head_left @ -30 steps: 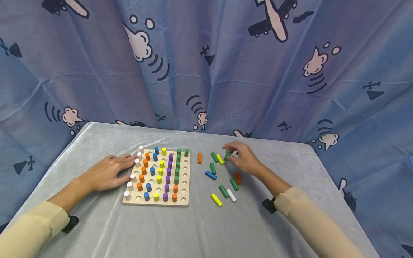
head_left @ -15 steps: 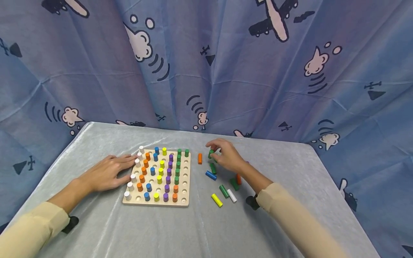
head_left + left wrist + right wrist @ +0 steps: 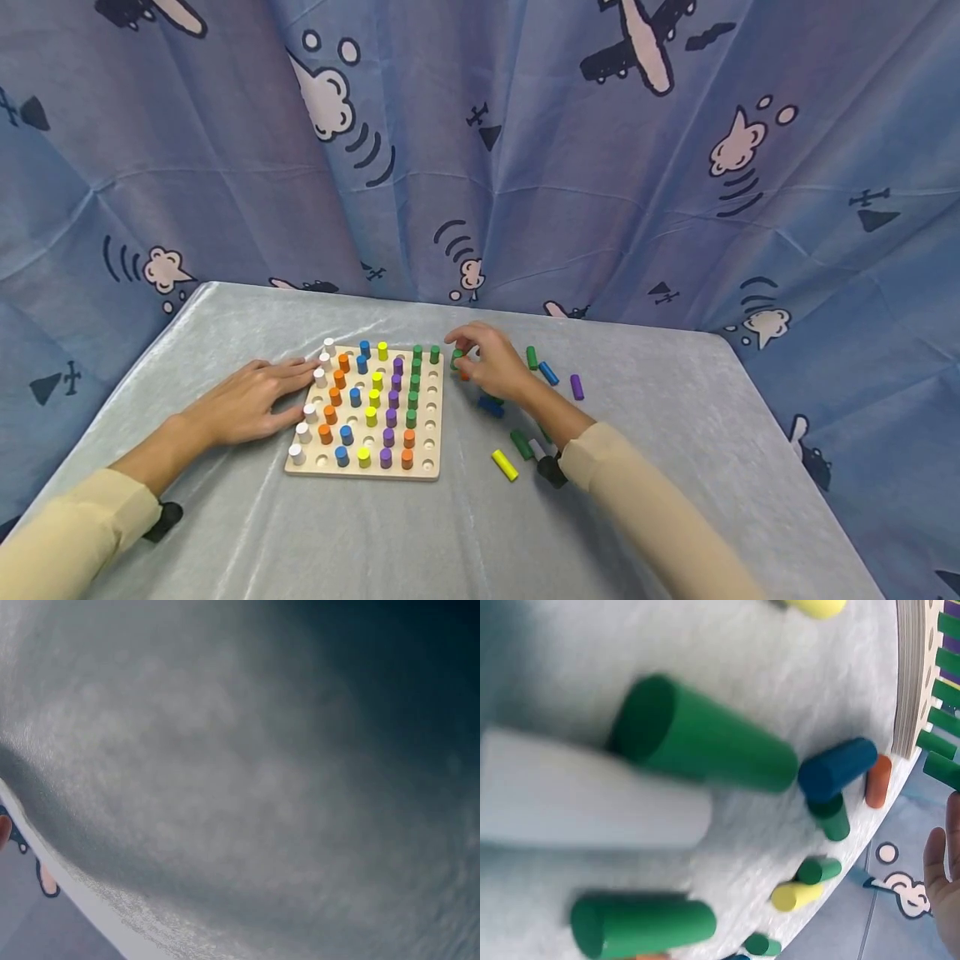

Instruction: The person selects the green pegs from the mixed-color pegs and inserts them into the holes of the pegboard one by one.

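My right hand (image 3: pixel 491 364) pinches a green peg (image 3: pixel 456 359) between thumb and fingers, just off the back right corner of a wooden pegboard (image 3: pixel 437 450). In the right wrist view the held peg (image 3: pixel 941 769) shows at the right edge above the fingertips. Columns of white, orange, blue, yellow, purple and green pegs stand in the board, with bare holes mostly along its right column. My left hand (image 3: pixel 243 402) lies flat on the left, its straight fingers at the board's left edge. The left wrist view catches mostly blurred cloth.
Loose pegs lie right of the board, among them a yellow peg (image 3: pixel 504 465), a purple peg (image 3: pixel 577 387), a blue peg (image 3: pixel 548 372) and a white peg (image 3: pixel 592 791). Some hide under the right forearm. A patterned curtain (image 3: pixel 480 167) hangs behind the grey cloth-covered table (image 3: pixel 360 542).
My right hand has carried the green peg leftward from among the loose pegs to near the board's back right corner. The left hand has stayed in place.
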Tool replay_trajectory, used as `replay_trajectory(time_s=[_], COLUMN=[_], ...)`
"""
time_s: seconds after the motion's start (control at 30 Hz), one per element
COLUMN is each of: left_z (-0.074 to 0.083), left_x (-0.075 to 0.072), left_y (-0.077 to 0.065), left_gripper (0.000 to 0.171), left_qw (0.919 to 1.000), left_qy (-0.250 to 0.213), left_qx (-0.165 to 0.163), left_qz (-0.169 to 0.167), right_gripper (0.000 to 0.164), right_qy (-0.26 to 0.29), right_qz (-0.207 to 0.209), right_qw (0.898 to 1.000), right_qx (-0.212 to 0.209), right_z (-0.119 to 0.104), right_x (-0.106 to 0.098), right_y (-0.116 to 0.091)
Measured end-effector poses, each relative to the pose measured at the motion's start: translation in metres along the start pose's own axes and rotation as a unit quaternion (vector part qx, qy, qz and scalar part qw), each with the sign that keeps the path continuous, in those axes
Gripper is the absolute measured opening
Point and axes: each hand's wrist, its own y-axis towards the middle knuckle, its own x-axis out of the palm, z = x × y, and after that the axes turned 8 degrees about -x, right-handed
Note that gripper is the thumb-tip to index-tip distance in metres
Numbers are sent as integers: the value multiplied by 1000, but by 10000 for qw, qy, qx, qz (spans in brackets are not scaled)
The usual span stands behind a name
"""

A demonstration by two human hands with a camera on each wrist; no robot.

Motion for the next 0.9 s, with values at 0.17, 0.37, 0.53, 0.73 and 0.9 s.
replay_trajectory(time_s=[0.17, 0.37, 0.53, 0.73, 0.9], left_z=[0, 0, 1, 1, 1], left_x=[0, 0, -2, -3, -2], left_y=[0, 0, 1, 0, 0], left_gripper=[56, 56, 56, 56, 56], left_qw=[10000, 10000, 10000, 10000, 10000], left_qy=[-8, -6, -25, -35, -49], left_qx=[3, 2, 3, -25, -40], left_qz=[11, 3, 1, -15, -44], right_gripper=[29, 26, 26, 27, 28], right_qy=[146, 122, 52, -79, -247], right_qz=[41, 5, 36, -115, -238], right_qw=[9999, 9999, 10000, 9999, 9994], right_qx=[-1, 15, -5, 20, 92], right_z=[-3, -4, -5, -7, -7], right_x=[9, 17, 21, 26, 30], right_y=[3, 5, 7, 10, 11])
